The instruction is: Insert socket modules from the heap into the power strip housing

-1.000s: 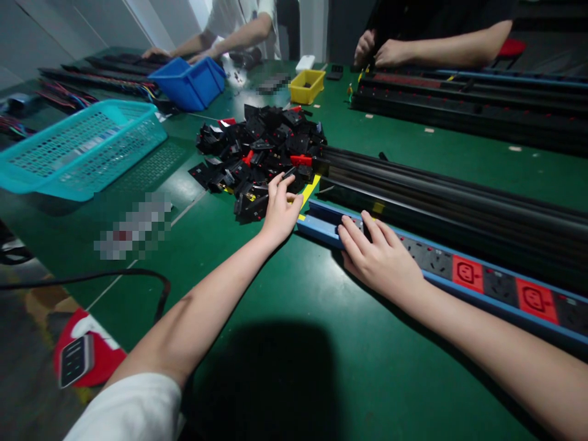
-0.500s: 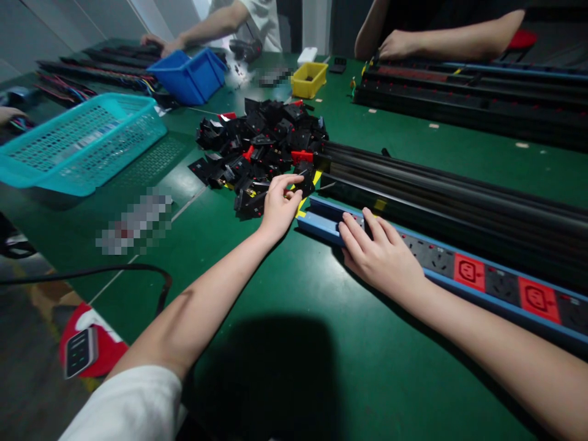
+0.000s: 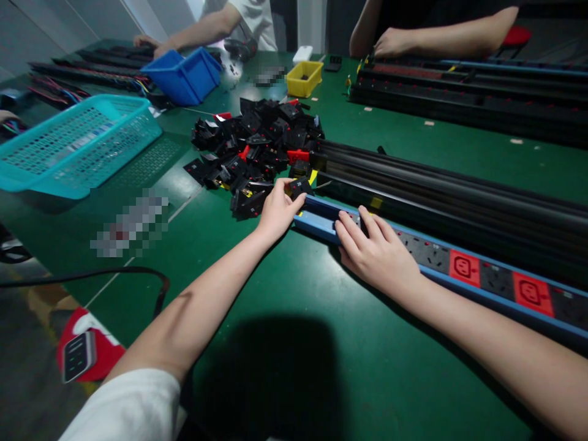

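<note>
My left hand (image 3: pixel 278 211) pinches a black socket module (image 3: pixel 301 186) between thumb and fingers, at the left end of a blue power strip housing (image 3: pixel 316 226). My right hand (image 3: pixel 379 248) grips the housing from above, fingers over its socket row and thumb at the near side. Its fingers partly hide the modules beneath. Right of that hand, black sockets (image 3: pixel 429 254) and red sockets (image 3: pixel 464 267) sit in the channel; the channel's left end shows a bare blue floor. Close behind my left hand lies a heap of loose black and red modules (image 3: pixel 261 138).
Long black housings (image 3: pixel 436 184) lie behind the blue one. A turquoise basket (image 3: pixel 82 144), a blue bin (image 3: pixel 184 76) and a yellow bin (image 3: pixel 305 79) stand on the green table (image 3: pixel 257 306). Two people's arms (image 3: pixel 445 44) are across the table. A black cable (image 3: pixel 138 269) crosses the left edge.
My left hand has brought the black module to the housing's left end, and its face now shows. My right hand stays on the housing. The whole view has shifted slightly.
</note>
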A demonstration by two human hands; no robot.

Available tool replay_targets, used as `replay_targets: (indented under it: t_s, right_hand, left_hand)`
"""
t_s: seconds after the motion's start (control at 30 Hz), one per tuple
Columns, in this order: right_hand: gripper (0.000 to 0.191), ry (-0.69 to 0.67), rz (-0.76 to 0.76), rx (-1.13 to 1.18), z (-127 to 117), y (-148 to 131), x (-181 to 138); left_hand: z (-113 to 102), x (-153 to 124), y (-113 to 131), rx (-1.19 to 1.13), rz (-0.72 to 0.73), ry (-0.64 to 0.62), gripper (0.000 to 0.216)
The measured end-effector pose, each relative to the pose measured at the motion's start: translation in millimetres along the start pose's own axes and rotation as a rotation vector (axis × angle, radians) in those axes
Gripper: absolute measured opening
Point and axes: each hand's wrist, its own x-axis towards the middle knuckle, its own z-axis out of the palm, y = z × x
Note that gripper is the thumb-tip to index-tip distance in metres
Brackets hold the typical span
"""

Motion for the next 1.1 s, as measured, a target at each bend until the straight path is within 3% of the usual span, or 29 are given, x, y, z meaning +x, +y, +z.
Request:
replay_targets:
  t_s: [0.2,0.57,0.9,1.1]
  right_hand:
    - [0.048,0.002,-0.005,-0.029,0.8,-0.4,0.2]
    - [0.047,0.030,0.006,-0.008,3.0,-0.7,-0.4]
    - [0.045,0.037,0.008,-0.043,3.7,-0.9,-1.0]
    - [0.046,0.040,0.015,0.000,4.2,-1.3,-1.5]
  left_hand:
    - [-0.1,-2.4,1.9,0.005,0.076,-0.042,0.030]
    - [-2.3,0.4,-0.6,-0.090,0.139,0.086,0.028]
    - [-0.7,0.2,-7.3,-0.087,0.110,0.121,0.052]
    - [-5.5,-0.4,-5.9,-0.089,0.142,0.143,0.043]
